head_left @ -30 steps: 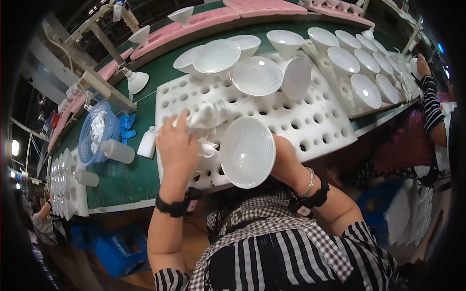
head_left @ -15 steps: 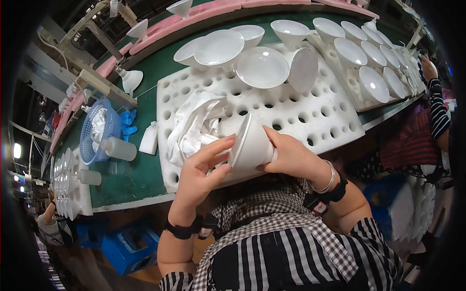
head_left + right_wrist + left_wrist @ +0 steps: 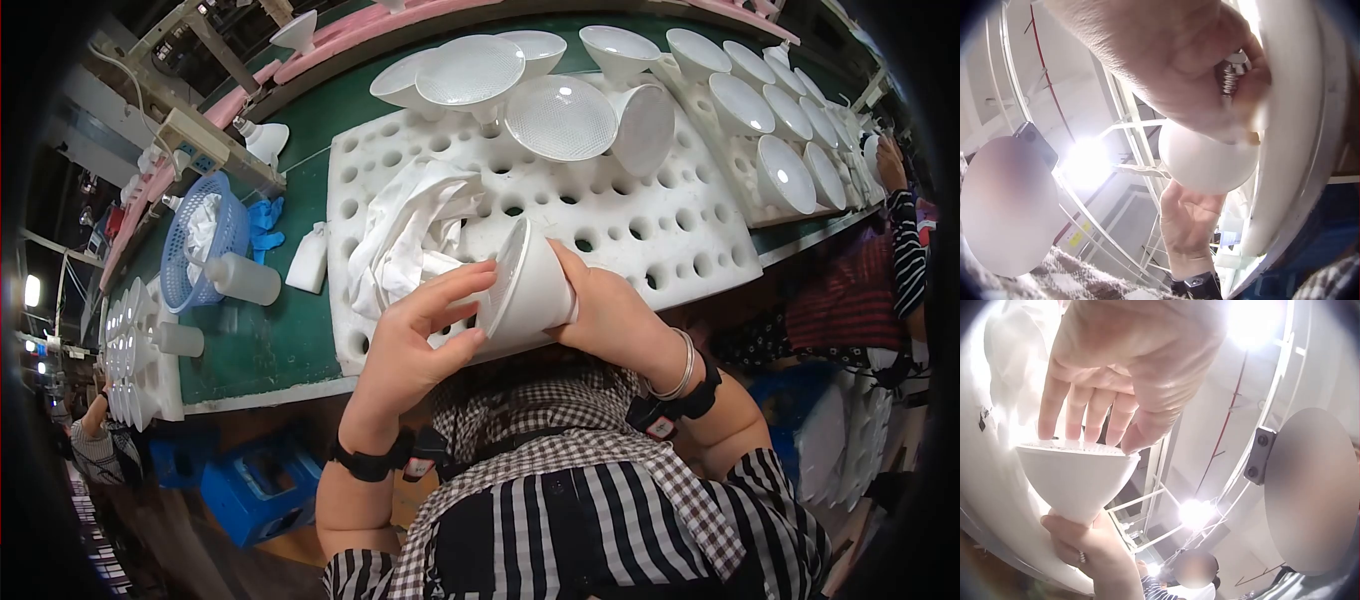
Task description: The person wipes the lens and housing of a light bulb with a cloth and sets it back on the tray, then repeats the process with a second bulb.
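A white cone-shaped lamp (image 3: 530, 290) lies tilted on its side between the hands, its wide face toward the left hand. The right hand (image 3: 615, 320) grips its narrow end; in the right wrist view the fingers of the right hand (image 3: 1179, 69) curl round the metal screw base (image 3: 1232, 72). At the lamp's rim is the left hand (image 3: 410, 340), fingers extended. The left wrist view shows the fingertips of the left hand (image 3: 1122, 369) at the wide face of the lamp (image 3: 1079, 481). Behind lies a crumpled white cloth (image 3: 405, 230).
A white foam board with holes (image 3: 640, 215) bears the cloth and several lamps (image 3: 560, 118). Another board of lamps (image 3: 740, 105) stands at the right. At the left are a blue basket (image 3: 175, 260), a bottle (image 3: 245, 280) and a blue glove (image 3: 265, 220). Another person's arm (image 3: 905, 230) shows far right.
The left hand has left the cloth and come to the lamp's rim. The lamp has turned from facing up to facing left, still in the right hand's grip.
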`<state>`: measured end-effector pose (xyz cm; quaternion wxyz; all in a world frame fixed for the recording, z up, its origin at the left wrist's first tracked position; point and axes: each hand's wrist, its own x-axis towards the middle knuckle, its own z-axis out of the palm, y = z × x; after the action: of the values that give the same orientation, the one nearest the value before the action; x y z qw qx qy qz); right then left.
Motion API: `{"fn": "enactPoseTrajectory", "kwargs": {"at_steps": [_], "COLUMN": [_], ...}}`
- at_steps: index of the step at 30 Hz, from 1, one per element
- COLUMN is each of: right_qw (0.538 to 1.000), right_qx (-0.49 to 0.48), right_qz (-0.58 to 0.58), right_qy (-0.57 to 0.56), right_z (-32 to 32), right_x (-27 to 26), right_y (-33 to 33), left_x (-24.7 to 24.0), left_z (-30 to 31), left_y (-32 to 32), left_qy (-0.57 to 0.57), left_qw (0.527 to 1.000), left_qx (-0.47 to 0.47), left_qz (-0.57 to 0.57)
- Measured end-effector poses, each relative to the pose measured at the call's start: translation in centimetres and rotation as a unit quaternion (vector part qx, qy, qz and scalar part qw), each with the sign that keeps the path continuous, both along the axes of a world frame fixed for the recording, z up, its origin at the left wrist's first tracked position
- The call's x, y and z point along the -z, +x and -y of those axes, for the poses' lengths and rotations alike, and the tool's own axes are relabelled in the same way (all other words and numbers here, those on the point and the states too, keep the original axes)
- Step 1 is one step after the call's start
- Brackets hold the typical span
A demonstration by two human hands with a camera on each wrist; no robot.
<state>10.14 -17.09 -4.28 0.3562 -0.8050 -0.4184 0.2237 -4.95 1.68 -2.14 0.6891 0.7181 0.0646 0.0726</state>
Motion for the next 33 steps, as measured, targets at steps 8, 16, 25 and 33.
{"fn": "enactPoseTrajectory", "kwargs": {"at_steps": [8,16,25,33], "right_qw": [0.995,0.995,0.99,0.997], "right_qx": [-0.017,-0.018,-0.006,-0.007], "right_qz": [0.094,0.096,0.142,0.083], "right_qy": [0.005,0.017,0.014,0.002], "right_z": [-0.1,0.1,0.2,-0.1], "right_x": [0.3,0.5,0.8,0.5], "right_y": [-1.5,-1.3,-2.6,-1.2], "left_x": [-3.2,-2.0,-1.9,-1.6], "left_z": [1.0,0.5,0.6,0.4], "left_y": [2.1,1.1,2.1,0.6], "left_qy": [0.055,0.08,0.001,0.03], "left_qw": [0.997,0.997,0.999,0.999], "left_qx": [-0.032,0.018,-0.006,0.025], "left_qz": [-0.051,-0.004,-0.036,-0.004]}}
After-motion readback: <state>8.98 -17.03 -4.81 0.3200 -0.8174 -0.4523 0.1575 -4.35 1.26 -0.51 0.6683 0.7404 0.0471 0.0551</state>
